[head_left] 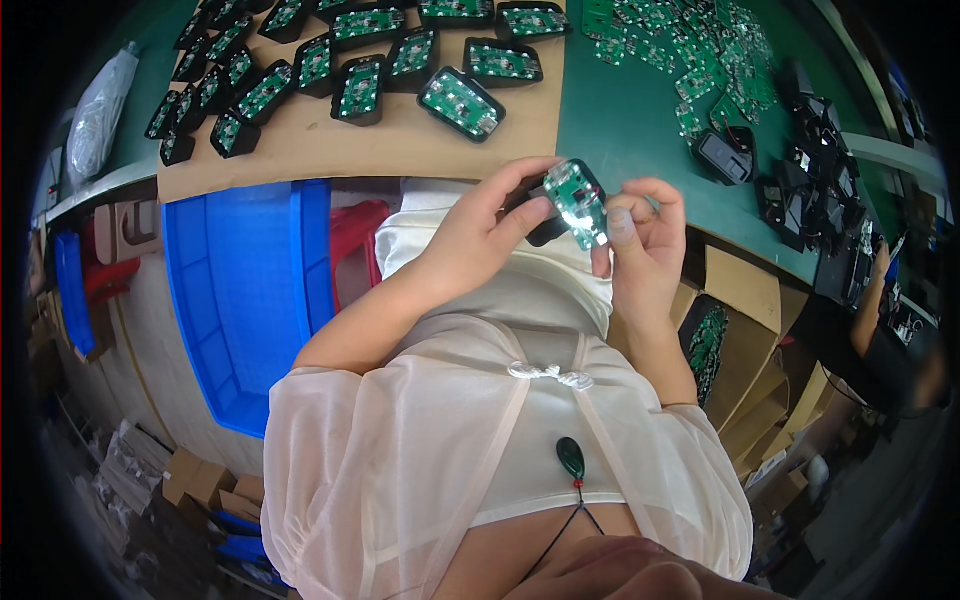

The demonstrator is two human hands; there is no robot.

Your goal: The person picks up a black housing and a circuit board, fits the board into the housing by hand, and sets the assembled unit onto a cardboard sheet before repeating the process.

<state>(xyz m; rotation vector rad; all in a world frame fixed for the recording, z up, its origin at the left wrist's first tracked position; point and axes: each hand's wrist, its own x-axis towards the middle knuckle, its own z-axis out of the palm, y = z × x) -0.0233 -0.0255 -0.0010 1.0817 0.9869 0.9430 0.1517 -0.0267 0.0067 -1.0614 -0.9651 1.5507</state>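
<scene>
Near one o'clock, the left hand (490,225) is gripping a black housing (545,233) with a green board (574,198), the right hand (650,235) curling alongside, hold unclear; filled housings (360,88) are sitting at eleven, loose boards (715,60) remaining farther out.

A rectangular green circuit board (574,190) hides much of the black plastic housing (543,233) behind it; whether it is seated cannot be told, and white glare washes out its lower components. Some fingers of the left hand (487,228) disappear behind the housing. The upper edge crops the heap of small green boards (722,52). A co-worker's bare forearm (870,305) blurs rightward.
</scene>
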